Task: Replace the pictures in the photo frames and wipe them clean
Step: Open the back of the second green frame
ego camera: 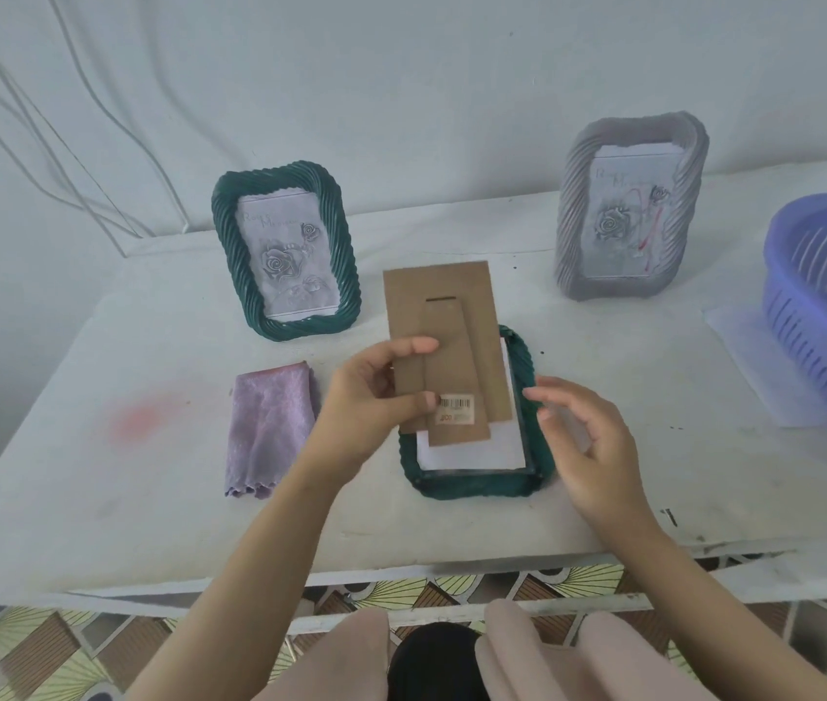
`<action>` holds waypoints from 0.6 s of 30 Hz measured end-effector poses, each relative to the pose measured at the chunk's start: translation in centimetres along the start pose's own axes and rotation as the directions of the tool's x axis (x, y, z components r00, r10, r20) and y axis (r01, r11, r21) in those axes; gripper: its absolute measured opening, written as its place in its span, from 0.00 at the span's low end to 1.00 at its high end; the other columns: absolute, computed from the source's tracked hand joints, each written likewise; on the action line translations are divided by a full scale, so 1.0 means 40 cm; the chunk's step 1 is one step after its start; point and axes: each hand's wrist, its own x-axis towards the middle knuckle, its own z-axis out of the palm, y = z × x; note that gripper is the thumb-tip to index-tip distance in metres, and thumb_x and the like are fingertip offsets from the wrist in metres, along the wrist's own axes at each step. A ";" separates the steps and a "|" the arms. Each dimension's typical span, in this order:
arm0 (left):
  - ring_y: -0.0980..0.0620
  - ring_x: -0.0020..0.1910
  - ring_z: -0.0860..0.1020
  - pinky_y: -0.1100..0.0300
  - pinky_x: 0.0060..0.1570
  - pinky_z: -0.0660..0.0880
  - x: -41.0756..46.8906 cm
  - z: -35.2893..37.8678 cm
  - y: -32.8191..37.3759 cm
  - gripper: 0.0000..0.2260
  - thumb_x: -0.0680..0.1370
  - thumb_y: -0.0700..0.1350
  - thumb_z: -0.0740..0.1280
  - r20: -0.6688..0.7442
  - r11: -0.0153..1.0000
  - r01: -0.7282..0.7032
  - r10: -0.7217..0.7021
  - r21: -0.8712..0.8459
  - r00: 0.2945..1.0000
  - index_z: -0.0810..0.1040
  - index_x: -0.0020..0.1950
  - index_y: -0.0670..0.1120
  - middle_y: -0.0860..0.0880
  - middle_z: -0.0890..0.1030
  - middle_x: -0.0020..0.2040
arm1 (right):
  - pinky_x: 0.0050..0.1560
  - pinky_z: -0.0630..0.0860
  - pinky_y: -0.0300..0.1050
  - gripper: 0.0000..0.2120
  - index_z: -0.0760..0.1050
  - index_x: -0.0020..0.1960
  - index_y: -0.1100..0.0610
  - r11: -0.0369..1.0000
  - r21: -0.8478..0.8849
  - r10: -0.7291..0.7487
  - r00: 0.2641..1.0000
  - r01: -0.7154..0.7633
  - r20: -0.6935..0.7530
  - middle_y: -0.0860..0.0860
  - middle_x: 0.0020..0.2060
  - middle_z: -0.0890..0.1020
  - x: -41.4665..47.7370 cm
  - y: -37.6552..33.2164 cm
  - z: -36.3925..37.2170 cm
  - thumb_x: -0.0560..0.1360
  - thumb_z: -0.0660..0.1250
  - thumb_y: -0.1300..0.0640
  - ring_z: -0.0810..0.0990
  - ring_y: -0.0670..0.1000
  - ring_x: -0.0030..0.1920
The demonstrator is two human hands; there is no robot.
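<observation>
Head view: a white table (604, 473) fills most of the picture, with a faint pink stain near its left side. A purple slatted basket (806, 275) sits at the right edge on a piece of paper (755, 376). A grey frame (573, 220) stands upright at the back right with a rose print in it. A green frame (229, 235) with the same kind of print stands at the back left. A second green one, the flat frame (477, 485), lies face down in the middle near the front edge, its back open. A folded lilac cloth (267, 427) lies just left of it.

A brown board (452, 316) with a strut down its middle is held tilted above the flat frame. The left hand (366, 402) pinches the board's left edge, thumb on the face and fingers curled behind. The right hand (588, 447) has relaxed, spread fingers and grips nothing. It hovers over the flat frame's right side; whether it touches the rim, I cannot tell. A white sheet (467, 452) lies inside the flat frame, partly hidden by the board. A barcode sticker (456, 409) sits on the strut's lower end, beside the left thumb.
</observation>
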 end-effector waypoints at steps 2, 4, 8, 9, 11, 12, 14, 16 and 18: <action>0.57 0.39 0.81 0.63 0.33 0.78 0.040 -0.002 0.029 0.21 0.69 0.24 0.65 -0.033 0.999 -0.023 0.024 0.027 0.999 0.77 0.53 0.46 0.49 0.82 0.42 | 0.59 0.62 0.31 0.11 0.77 0.52 0.45 0.998 -0.062 -0.005 1.000 0.006 0.009 0.37 0.55 0.76 -0.002 0.005 0.000 0.75 0.64 0.59 0.71 0.43 0.60; 0.54 0.41 0.80 0.62 0.34 0.79 0.096 0.001 0.051 0.21 0.70 0.24 0.65 -0.065 0.997 -0.035 0.039 0.067 0.997 0.76 0.55 0.46 0.45 0.80 0.47 | 0.58 0.60 0.27 0.12 0.77 0.52 0.46 0.991 -0.129 -0.018 1.000 0.020 0.022 0.34 0.53 0.74 -0.001 0.006 0.005 0.73 0.67 0.61 0.69 0.36 0.58; 0.49 0.47 0.78 0.61 0.36 0.80 0.236 0.015 0.052 0.21 0.71 0.25 0.64 -0.140 0.989 0.004 0.017 0.150 0.990 0.75 0.57 0.46 0.42 0.77 0.52 | 0.59 0.60 0.35 0.12 0.78 0.53 0.46 0.967 -0.252 -0.020 0.998 0.033 0.054 0.37 0.55 0.74 0.003 0.008 0.009 0.72 0.69 0.59 0.65 0.36 0.55; 0.47 0.48 0.78 0.59 0.38 0.81 0.270 0.018 0.046 0.21 0.71 0.26 0.64 -0.157 0.984 0.021 0.008 0.179 0.988 0.75 0.59 0.46 0.42 0.76 0.53 | 0.60 0.59 0.36 0.12 0.78 0.53 0.47 0.964 -0.265 -0.012 0.998 0.026 0.056 0.38 0.56 0.74 0.004 0.010 0.009 0.71 0.69 0.59 0.65 0.37 0.56; 0.46 0.49 0.78 0.58 0.41 0.81 0.326 0.023 0.033 0.22 0.71 0.26 0.64 -0.187 0.973 0.054 -0.011 0.225 0.982 0.74 0.61 0.45 0.43 0.76 0.53 | 0.60 0.59 0.37 0.12 0.79 0.52 0.47 0.962 -0.272 -0.012 0.998 0.027 0.057 0.37 0.56 0.74 0.004 0.012 0.009 0.71 0.69 0.58 0.65 0.38 0.56; 0.46 0.49 0.77 0.58 0.41 0.80 0.346 0.026 0.027 0.22 0.72 0.27 0.64 -0.199 0.967 0.069 -0.020 0.245 0.980 0.74 0.62 0.44 0.43 0.75 0.53 | 0.60 0.59 0.37 0.11 0.79 0.52 0.47 0.962 -0.272 -0.016 0.998 0.031 0.058 0.37 0.56 0.74 0.005 0.013 0.009 0.71 0.69 0.57 0.65 0.38 0.56; 0.48 0.48 0.76 0.59 0.42 0.79 0.370 0.033 0.014 0.22 0.72 0.28 0.64 -0.213 0.949 0.091 -0.026 0.301 0.977 0.72 0.63 0.44 0.42 0.75 0.55 | 0.60 0.59 0.36 0.11 0.79 0.52 0.47 0.962 -0.273 -0.017 0.998 0.033 0.062 0.37 0.56 0.74 0.005 0.015 0.009 0.70 0.68 0.55 0.65 0.37 0.56; 0.49 0.49 0.75 0.57 0.48 0.78 0.380 0.035 -0.004 0.21 0.73 0.30 0.65 -0.228 0.910 0.114 -0.022 0.399 0.974 0.71 0.64 0.44 0.43 0.75 0.59 | 0.60 0.58 0.35 0.12 0.78 0.52 0.46 0.959 -0.282 -0.015 0.998 0.032 0.062 0.36 0.56 0.73 0.005 0.016 0.010 0.69 0.66 0.53 0.64 0.36 0.55; 0.48 0.53 0.75 0.56 0.54 0.75 0.379 0.033 -0.021 0.20 0.74 0.33 0.65 -0.238 0.844 0.127 0.000 0.521 0.971 0.71 0.66 0.45 0.44 0.75 0.61 | 0.60 0.59 0.36 0.13 0.78 0.52 0.45 0.955 -0.295 -0.014 0.998 0.032 0.064 0.35 0.56 0.73 0.004 0.016 0.011 0.68 0.64 0.49 0.64 0.36 0.56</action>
